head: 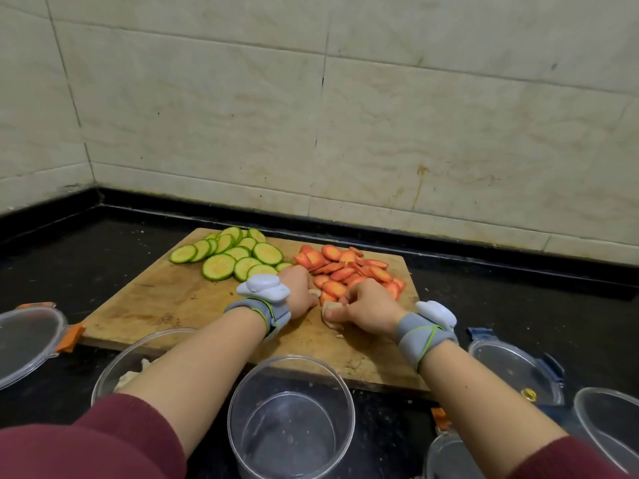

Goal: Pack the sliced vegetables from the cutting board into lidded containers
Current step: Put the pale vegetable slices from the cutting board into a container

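Observation:
A wooden cutting board [179, 299] lies on the black counter. Green zucchini slices [231, 257] are piled at its far left, orange carrot slices [349, 269] at its far right. Pale whitish slices [332, 321] lie on the board just in front of the carrots. My left hand [299, 292] and my right hand [366, 309] are cupped together around these pale slices, fingers curled on them. A clear round container [292, 378] stands empty at the near edge, between my forearms. Another clear container [138, 350], partly under my left arm, holds some pale slices.
A lid with orange clips [31, 337] lies at the left. A lid with blue clips [515, 368] lies at the right, with two more clear containers [605, 423] near the bottom right corner. The tiled wall stands behind the board.

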